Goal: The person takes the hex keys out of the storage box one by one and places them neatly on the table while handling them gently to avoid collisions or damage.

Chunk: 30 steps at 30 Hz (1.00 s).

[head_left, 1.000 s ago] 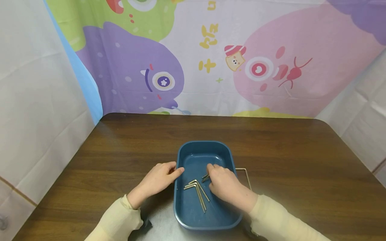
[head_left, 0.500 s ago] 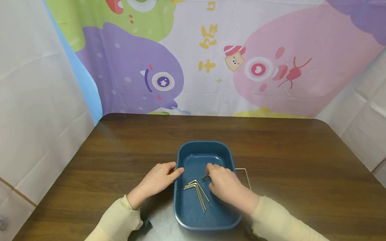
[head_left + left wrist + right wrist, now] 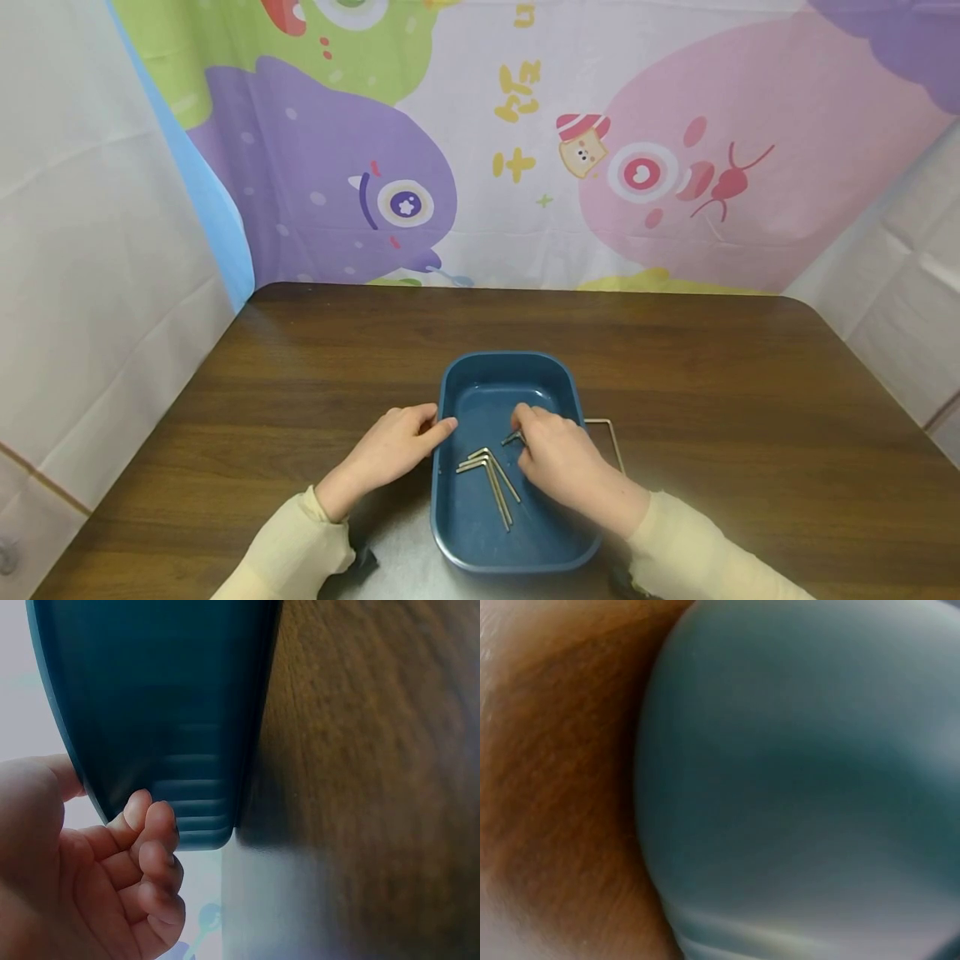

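Tray (image 3: 551,537), blue, oblong, on brown table (image 3: 697,375), between fingers of both hands. Left hand (image 3: 395,446): grasping rim, thumb hooked over edge, fingers (image 3: 156,862) loosely curled just beside outer wall. Right hand (image 3: 558,458): down inside tray, fingers curled, pinching small rod (image 3: 512,437) of metal; tip poking out left of fingers, rest hidden, so cannot tell whether one piece or several. Bent rods (image 3: 497,492), three, fanned on tray floor, left of right fingers and nearer body, apart from them. Larger rod (image 3: 617,446), also bent, on table outside tray, right of right fingers, partly hidden by wall. Behind fingers, at both wrists: pale sleeves (image 3: 708,537). Well beyond fingertips, past far table edge: cartoon curtain (image 3: 517,200). Right wrist view: blurred, mostly blue wall; finger detail unreadable.
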Available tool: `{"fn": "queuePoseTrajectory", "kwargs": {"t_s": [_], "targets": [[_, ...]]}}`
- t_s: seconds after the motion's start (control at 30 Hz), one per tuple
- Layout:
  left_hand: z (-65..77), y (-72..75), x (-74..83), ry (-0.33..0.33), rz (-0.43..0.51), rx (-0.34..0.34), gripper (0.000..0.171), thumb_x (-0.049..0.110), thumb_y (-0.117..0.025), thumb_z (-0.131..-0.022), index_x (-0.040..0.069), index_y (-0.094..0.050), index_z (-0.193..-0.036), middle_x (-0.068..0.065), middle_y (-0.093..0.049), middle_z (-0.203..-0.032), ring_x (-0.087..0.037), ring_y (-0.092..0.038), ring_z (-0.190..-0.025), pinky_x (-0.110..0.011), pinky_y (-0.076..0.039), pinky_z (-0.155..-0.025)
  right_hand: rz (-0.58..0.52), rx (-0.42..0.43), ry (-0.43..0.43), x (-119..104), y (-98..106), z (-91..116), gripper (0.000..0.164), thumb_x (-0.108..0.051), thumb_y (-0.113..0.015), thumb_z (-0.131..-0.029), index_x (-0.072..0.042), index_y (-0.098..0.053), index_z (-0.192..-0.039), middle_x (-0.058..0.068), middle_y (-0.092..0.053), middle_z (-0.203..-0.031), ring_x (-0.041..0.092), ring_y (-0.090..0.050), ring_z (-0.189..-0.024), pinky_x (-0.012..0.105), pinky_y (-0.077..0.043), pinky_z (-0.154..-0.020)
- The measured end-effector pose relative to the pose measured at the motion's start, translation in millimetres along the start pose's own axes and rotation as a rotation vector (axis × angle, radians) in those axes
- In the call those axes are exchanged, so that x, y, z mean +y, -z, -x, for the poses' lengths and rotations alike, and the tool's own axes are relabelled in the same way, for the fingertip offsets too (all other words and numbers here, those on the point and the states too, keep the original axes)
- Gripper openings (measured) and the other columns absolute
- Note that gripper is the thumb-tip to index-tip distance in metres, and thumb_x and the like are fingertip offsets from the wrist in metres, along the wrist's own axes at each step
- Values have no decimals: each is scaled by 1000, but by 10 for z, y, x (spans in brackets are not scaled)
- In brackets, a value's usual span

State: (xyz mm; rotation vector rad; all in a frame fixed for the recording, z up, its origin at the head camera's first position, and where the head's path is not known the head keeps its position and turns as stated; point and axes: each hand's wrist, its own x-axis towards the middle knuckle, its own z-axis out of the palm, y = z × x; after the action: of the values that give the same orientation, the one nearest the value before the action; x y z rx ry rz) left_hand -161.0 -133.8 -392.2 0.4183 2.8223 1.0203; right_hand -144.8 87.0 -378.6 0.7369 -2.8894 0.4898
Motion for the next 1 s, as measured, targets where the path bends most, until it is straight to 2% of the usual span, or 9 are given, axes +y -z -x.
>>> {"fn": "queuePoseTrajectory", "kwargs": {"t_s": [0.23,1.0], "targets": [[2,4,2,-12,0,0,34,37,-51,-91,18,-47,-63,7,-36,-50,-8,-34,-44,-22,-24,-46,2,59,27,14,19,6,23,-1,-62,-70,-8,-57,-91,2,-59,-75,10,-49,-58,26,-43,-53],[6,2,8,-8,3,-7,33,38,-50,-92,19,-50,-65,7,-45,-52,-9,-41,-46,-23,-28,-47,-18,110,29,18,44,17,21,-6,-67,-73,-11,-56,-90,-5,-48,-67,8,-44,-56,25,-39,-52]]}}
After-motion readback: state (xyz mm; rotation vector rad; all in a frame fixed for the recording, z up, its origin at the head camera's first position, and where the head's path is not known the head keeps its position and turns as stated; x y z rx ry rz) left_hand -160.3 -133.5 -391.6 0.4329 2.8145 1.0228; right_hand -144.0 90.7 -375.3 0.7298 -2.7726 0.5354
